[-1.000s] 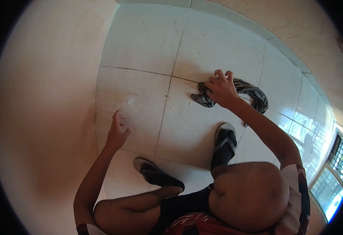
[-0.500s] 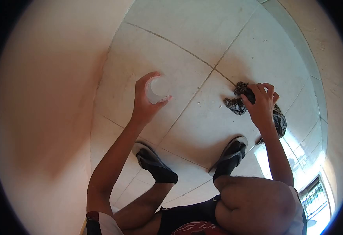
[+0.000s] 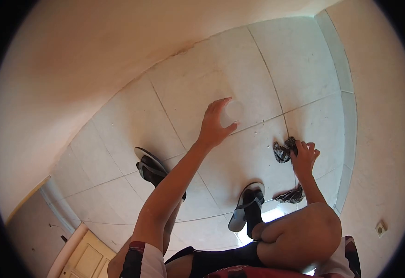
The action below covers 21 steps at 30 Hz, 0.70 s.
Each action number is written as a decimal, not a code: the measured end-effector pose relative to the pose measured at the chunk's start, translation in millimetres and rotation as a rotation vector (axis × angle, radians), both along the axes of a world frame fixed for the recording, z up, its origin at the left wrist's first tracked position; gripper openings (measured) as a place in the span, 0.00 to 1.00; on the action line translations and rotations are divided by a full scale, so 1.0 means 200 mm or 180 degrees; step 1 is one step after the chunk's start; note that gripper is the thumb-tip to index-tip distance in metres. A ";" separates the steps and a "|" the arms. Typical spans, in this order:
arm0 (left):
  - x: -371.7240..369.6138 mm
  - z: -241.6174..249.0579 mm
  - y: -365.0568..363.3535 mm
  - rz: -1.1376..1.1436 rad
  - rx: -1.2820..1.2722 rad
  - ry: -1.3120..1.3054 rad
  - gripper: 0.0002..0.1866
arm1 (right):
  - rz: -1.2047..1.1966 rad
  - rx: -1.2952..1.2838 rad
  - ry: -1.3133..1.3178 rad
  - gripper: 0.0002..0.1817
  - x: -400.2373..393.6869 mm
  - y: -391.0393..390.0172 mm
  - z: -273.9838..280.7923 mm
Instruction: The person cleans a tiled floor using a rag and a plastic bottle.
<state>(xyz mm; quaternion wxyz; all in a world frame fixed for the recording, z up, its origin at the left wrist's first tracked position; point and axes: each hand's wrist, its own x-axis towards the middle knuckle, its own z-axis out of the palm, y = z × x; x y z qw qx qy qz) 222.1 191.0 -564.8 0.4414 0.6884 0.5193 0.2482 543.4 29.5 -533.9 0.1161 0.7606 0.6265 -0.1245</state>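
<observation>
Curved around a clear, whitish round container (image 3: 233, 112), my left hand (image 3: 215, 124) grips its side above the tiled floor. My right hand (image 3: 305, 160) is closed on a crumpled dark patterned cloth (image 3: 282, 152) at the right; part of the cloth is hidden behind the fingers. Another piece of dark cloth (image 3: 291, 195) lies on the floor below my right wrist. Whether the two dark pieces are joined cannot be seen.
My sandalled feet stand on the floor tiles (image 3: 221, 171). A pale wall (image 3: 73, 60) rises at the upper left, another wall (image 3: 378, 139) at the right with a socket (image 3: 381, 228). A yellowish door (image 3: 87, 259) shows at the lower left.
The view has turned, bringing the door and socket into sight. My left hand still holds the container, now nearer the middle. My right hand and the cloth appear lower in view.
</observation>
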 end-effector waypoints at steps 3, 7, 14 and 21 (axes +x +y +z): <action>0.07 0.00 -0.05 0.0365 0.0068 -0.0115 0.38 | 0.0161 -0.0212 -0.0118 0.23 -0.01 0.04 -0.01; 0.14 -0.05 -0.08 0.0678 0.0197 -0.0183 0.38 | 0.0436 -0.0355 -0.0203 0.21 0.03 0.06 -0.03; 0.04 0.04 -0.16 0.1104 -0.0151 -0.0444 0.31 | 0.0559 -0.0470 -0.0271 0.21 0.03 0.08 -0.05; -0.47 0.35 -0.45 0.1971 -0.0434 -0.0503 0.31 | 0.0688 -0.0754 -0.0485 0.24 0.04 0.12 -0.08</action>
